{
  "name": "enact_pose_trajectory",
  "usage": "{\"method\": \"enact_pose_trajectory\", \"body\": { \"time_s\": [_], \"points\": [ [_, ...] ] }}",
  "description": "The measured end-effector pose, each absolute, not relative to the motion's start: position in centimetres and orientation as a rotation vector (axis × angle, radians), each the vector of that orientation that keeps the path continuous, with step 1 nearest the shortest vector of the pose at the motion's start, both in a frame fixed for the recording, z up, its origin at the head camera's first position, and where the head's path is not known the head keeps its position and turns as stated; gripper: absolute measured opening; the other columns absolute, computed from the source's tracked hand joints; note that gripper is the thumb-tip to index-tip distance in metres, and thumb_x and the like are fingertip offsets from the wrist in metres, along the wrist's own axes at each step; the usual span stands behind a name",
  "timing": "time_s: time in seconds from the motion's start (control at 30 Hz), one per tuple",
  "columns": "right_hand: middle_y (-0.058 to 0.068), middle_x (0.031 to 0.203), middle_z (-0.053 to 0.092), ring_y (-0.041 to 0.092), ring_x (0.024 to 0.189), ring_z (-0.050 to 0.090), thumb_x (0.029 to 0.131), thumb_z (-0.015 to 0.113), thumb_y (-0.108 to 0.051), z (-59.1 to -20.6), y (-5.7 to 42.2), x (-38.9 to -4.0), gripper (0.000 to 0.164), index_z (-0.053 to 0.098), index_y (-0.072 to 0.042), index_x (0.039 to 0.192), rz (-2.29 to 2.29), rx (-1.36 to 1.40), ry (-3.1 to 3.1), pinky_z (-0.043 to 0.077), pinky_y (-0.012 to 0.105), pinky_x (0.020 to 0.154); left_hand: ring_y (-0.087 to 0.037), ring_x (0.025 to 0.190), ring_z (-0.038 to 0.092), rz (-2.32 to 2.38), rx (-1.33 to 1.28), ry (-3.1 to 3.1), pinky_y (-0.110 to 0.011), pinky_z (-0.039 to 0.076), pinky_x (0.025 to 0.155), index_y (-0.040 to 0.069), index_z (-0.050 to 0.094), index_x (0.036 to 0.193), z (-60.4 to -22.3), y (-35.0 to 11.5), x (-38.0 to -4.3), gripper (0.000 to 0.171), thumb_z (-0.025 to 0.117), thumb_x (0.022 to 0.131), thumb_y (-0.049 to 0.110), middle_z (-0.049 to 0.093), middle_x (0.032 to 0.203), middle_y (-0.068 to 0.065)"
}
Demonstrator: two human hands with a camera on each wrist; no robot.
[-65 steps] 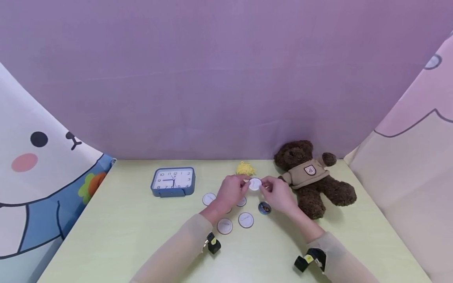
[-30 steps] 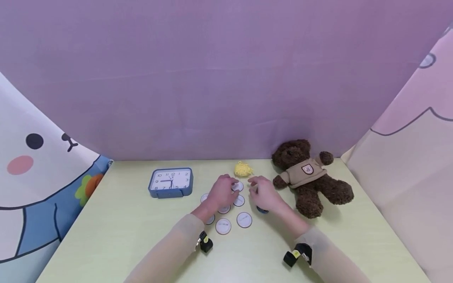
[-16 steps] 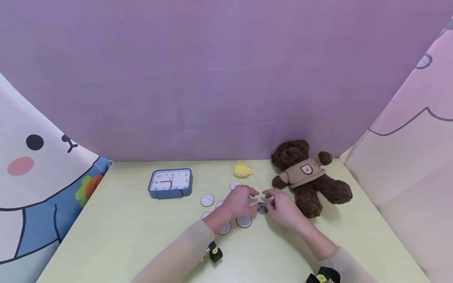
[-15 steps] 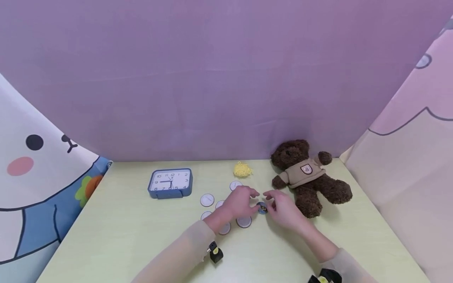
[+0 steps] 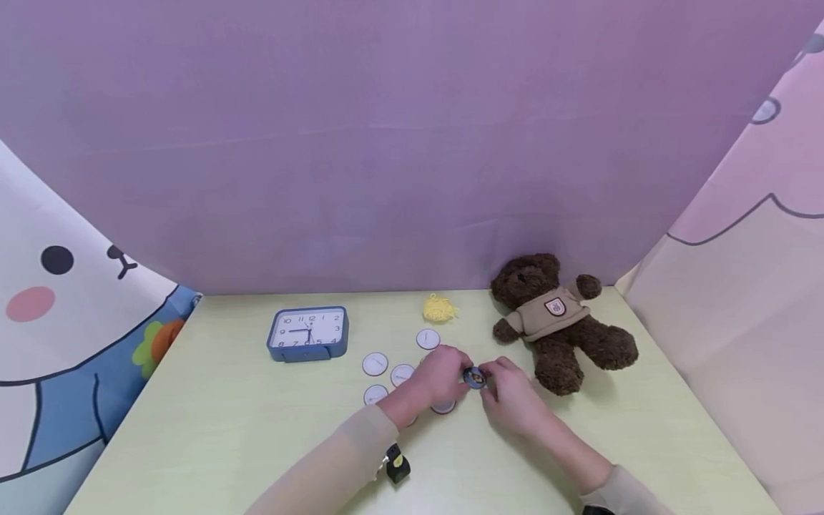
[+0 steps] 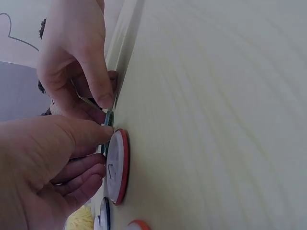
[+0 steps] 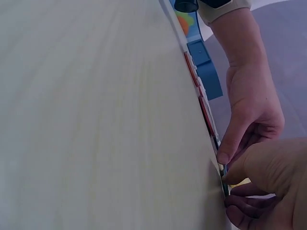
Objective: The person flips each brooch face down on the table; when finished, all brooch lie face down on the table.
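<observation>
A blue, picture-side-up pin badge (image 5: 474,378) lies between my two hands at or just above the table. My left hand (image 5: 438,375) pinches its left edge, and my right hand (image 5: 513,400) pinches the right edge. In the left wrist view the badge (image 6: 110,118) shows edge-on between the fingertips. Several other pin badges lie white back up: one white-backed badge (image 5: 428,339) beyond my left hand, another (image 5: 375,363) to its left, and more partly hidden under that hand and wrist. Close by in the left wrist view is a red-rimmed badge (image 6: 118,166).
A blue clock (image 5: 309,333) lies at the back left of the pale table (image 5: 212,429). A small yellow yarn-like bundle (image 5: 439,309) sits near the back edge. To the right, a brown teddy bear (image 5: 558,365) in a beige top leans by the purple backdrop (image 5: 399,157).
Both hands held a white-backed badge at the back; it now lies flat there, released. They then moved nearer and rightward to the blue badge, and their fingers closed on its edges.
</observation>
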State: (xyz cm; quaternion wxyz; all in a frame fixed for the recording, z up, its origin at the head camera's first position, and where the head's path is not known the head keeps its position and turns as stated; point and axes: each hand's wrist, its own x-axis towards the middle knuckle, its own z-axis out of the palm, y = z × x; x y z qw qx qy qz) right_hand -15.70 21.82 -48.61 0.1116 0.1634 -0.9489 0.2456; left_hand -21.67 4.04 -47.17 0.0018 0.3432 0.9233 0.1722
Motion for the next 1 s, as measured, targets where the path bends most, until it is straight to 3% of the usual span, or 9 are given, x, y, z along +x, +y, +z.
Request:
{"method": "enact_pose_trajectory", "body": {
  "time_s": [0.17,0.37,0.6,0.83,1.0],
  "points": [
    [0.009,0.091,0.069,0.011,0.074,0.059,0.087,0.076,0.003,-48.8,21.6,-16.1,0.015,0.075,0.001,0.102,0.782,0.438,-2.756,0.054,0.027,0.068,-0.007,0.077,0.072,0.657,1.098,2.89,-0.017,0.056,0.073,0.013,0.083,0.101,-47.1,3.8,-21.8,0.012,0.081,0.093,0.022,0.082,0.088,0.003],
    [0.0,0.078,0.071,0.009,0.071,0.065,0.091,0.072,0.002,-48.3,21.5,-16.9,0.01,0.076,-0.007,0.091,0.819,0.398,-2.744,0.055,0.026,0.067,-0.008,0.081,0.076,0.778,1.066,2.962,-0.017,0.057,0.073,0.01,0.083,0.103,-46.8,3.6,-21.9,0.012,0.075,0.097,0.017,0.083,0.093,0.0],
    [0.0,0.08,0.072,0.002,0.063,0.061,0.094,0.073,0.0,-47.8,21.3,-17.5,0.011,0.071,-0.007,0.103,0.872,0.371,-2.789,0.051,0.02,0.058,-0.01,0.083,0.079,0.867,0.968,2.962,-0.017,0.059,0.072,0.01,0.082,0.102,-46.7,3.3,-22.0,0.009,0.075,0.097,0.013,0.083,0.091,-0.002],
    [0.003,0.079,0.072,0.011,0.069,0.068,0.089,0.075,0.004,-48.1,21.0,-17.8,0.014,0.068,-0.005,0.097,0.871,0.425,-2.762,0.056,0.023,0.064,-0.012,0.084,0.079,0.846,0.885,2.948,-0.02,0.06,0.072,0.011,0.081,0.104,-46.9,3.1,-22.0,0.01,0.075,0.098,0.015,0.083,0.091,-0.003],
    [0.003,0.08,0.067,0.013,0.073,0.064,0.085,0.077,0.004,-48.4,20.9,-18.1,0.015,0.07,-0.005,0.095,0.805,0.466,-2.75,0.054,0.027,0.068,-0.012,0.086,0.078,0.768,0.854,2.976,-0.023,0.061,0.074,0.012,0.082,0.104,-47.3,3.2,-22.1,0.011,0.074,0.098,0.017,0.083,0.092,-0.001]
  ]
}}
